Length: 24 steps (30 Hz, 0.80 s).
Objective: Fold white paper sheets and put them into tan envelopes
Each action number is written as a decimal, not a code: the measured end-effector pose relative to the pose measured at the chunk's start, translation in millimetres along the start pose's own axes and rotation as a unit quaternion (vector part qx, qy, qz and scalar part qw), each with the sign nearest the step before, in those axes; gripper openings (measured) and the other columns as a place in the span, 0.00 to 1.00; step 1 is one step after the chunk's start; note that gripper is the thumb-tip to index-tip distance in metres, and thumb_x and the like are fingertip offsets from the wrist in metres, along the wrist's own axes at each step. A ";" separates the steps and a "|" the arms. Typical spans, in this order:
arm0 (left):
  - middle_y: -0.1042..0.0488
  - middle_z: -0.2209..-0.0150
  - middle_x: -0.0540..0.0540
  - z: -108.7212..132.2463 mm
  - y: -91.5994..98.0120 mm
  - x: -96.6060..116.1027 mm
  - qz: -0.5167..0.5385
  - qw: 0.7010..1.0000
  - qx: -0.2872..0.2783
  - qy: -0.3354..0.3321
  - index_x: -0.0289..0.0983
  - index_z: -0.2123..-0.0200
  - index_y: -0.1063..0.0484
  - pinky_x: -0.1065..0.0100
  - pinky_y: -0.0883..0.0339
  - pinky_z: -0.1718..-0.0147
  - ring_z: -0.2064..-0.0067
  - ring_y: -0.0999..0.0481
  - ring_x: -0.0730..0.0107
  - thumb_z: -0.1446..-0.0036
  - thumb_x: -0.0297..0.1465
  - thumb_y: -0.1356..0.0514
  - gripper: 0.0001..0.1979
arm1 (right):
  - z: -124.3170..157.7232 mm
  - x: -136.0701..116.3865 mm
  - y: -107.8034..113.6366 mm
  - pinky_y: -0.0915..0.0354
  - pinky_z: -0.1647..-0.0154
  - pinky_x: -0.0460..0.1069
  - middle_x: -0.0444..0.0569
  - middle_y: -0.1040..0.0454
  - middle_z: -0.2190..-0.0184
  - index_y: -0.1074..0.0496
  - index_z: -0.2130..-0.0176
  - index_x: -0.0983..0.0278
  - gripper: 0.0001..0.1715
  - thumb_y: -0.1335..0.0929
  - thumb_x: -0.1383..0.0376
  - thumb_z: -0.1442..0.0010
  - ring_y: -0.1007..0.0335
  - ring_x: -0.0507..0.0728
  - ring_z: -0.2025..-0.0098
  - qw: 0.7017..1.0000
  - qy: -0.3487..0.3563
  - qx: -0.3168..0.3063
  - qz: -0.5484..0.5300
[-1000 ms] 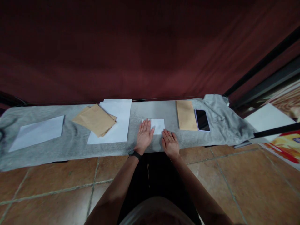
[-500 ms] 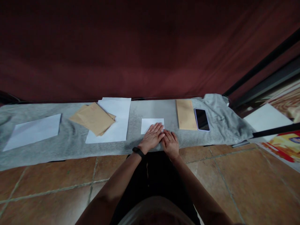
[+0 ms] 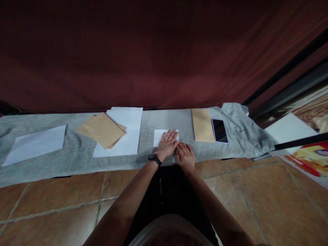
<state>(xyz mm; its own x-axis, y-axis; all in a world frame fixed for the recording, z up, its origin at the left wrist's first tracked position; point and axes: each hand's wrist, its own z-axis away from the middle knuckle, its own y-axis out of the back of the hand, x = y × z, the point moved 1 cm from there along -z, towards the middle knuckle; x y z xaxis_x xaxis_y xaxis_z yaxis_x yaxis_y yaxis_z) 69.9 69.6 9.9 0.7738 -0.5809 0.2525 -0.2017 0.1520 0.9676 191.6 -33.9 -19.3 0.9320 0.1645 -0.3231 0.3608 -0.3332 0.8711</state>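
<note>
A small white rectangle of paper (image 3: 158, 136), seemingly folded, lies on the grey cloth in front of me. My left hand (image 3: 166, 144) presses flat on its right part, fingers stretched out and a little spread, a dark band on the wrist. Beside it, my right hand (image 3: 185, 157) rests at the paper's lower right corner, fingers extended and close to the left thumb. Neither hand grips anything. Part of the paper is hidden beneath the left hand.
A brown envelope (image 3: 203, 125) and a phone (image 3: 219, 131) lie to the right. Leftward, several brown envelopes (image 3: 104, 130) overlap white sheets (image 3: 130, 136); another white sheet (image 3: 38, 141) is at far left. Grey cloth (image 3: 79, 153) covers the narrow surface, backed by a dark red curtain (image 3: 159, 68).
My left hand has slid slightly up and right over the white paper, its fingers spreading more. My right hand has stayed almost still.
</note>
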 end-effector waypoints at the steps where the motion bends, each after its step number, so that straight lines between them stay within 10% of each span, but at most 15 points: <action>1: 0.49 0.26 0.48 -2.2 -0.4 -0.9 -0.001 1.000 0.000 0.005 0.38 0.28 0.47 0.51 0.62 0.27 0.25 0.55 0.59 0.28 0.41 0.58 0.29 | -0.2 -0.2 0.3 0.49 0.29 0.59 0.53 0.29 0.37 0.30 0.38 0.65 0.26 0.40 0.67 0.32 0.34 0.61 0.36 1.000 0.001 0.002 0.000; 24: 0.54 0.25 0.42 -4.1 -9.9 -20.8 -0.050 0.993 0.042 0.101 0.36 0.26 0.53 0.53 0.61 0.28 0.24 0.58 0.58 0.28 0.44 0.58 0.33 | 1.2 2.9 -2.3 0.48 0.30 0.60 0.55 0.29 0.37 0.31 0.38 0.65 0.25 0.38 0.67 0.33 0.35 0.61 0.35 1.000 0.020 0.019 -0.006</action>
<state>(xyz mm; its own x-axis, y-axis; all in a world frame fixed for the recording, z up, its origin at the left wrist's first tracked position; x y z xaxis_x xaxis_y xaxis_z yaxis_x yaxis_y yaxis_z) 58.2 83.5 -4.9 0.8954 -0.4158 0.1592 -0.1617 0.0294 0.9864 193.5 -33.8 -22.6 0.9253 0.2058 -0.3186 0.3747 -0.3665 0.8516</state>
